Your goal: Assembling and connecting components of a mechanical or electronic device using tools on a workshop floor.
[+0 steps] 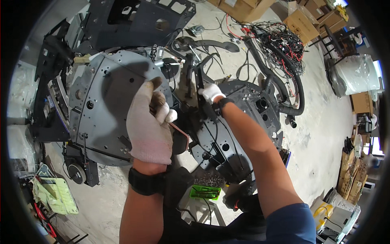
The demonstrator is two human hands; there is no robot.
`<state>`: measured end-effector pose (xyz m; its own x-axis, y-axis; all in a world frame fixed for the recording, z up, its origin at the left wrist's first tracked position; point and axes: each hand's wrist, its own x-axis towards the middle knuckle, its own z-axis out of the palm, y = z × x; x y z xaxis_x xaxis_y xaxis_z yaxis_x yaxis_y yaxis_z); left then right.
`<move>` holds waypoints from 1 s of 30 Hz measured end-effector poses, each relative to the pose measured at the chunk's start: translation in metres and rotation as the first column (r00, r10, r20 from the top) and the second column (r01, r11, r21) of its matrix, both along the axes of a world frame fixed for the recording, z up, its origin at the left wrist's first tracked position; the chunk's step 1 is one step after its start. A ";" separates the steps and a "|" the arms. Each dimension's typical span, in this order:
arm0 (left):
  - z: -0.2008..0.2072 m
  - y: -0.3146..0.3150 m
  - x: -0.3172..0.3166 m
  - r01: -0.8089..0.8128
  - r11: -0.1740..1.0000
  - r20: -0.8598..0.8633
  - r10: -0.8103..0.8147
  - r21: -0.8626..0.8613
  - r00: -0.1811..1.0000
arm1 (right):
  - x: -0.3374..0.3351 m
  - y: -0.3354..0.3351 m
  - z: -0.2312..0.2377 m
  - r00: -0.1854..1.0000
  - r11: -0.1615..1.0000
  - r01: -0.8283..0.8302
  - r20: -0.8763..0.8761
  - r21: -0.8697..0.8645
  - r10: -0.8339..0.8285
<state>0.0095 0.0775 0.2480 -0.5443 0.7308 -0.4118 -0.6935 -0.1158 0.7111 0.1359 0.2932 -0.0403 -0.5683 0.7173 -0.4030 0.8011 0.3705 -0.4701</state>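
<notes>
My left hand [149,122], in a white work glove, is closed around the brown handle of a tool [178,131] in front of a round grey metal plate [97,110]. My right hand [211,92], also gloved, grips a black upright bracket [199,83] that rises between the grey plate and a dark round base plate [243,122]. Both wrists wear black bands. The tool's tip is hidden behind my left hand.
A green tray [205,192] of screws sits near my knees. Black corrugated hose [280,87] and a tangle of red and black wires [284,44] lie on the concrete floor beyond. Cardboard boxes [302,22] stand at the back right, a dark perforated panel [142,20] at the top.
</notes>
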 end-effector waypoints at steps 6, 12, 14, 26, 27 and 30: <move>-0.004 0.001 -0.013 -0.103 0.993 -0.005 0.103 -0.064 0.995 | -0.027 -0.002 0.024 0.563 0.702 0.190 -0.509 -0.686 -0.651; -0.008 0.005 -0.005 -0.040 0.999 0.053 0.041 -0.027 0.998 | 0.045 -0.084 0.135 0.485 0.634 -0.137 -0.609 -0.761 -0.627; -0.008 0.000 -0.001 0.113 0.989 0.101 -0.123 0.099 0.987 | 0.079 -0.124 0.181 0.542 0.721 -0.220 -0.696 -0.657 -0.470; -0.031 -0.028 0.144 0.588 0.803 0.188 -0.595 0.101 0.781 | 0.193 -0.291 0.276 0.505 0.572 0.215 -0.411 -0.791 -0.759; -0.032 -0.025 0.147 0.615 0.784 0.154 -0.620 0.084 0.769 | 0.203 -0.299 0.276 0.472 0.589 0.274 -0.427 -0.760 -0.771; -0.031 -0.018 0.132 0.537 0.836 -0.068 -0.532 0.112 0.844 | 0.244 -0.315 0.283 0.380 0.584 0.304 -0.467 -0.753 -0.799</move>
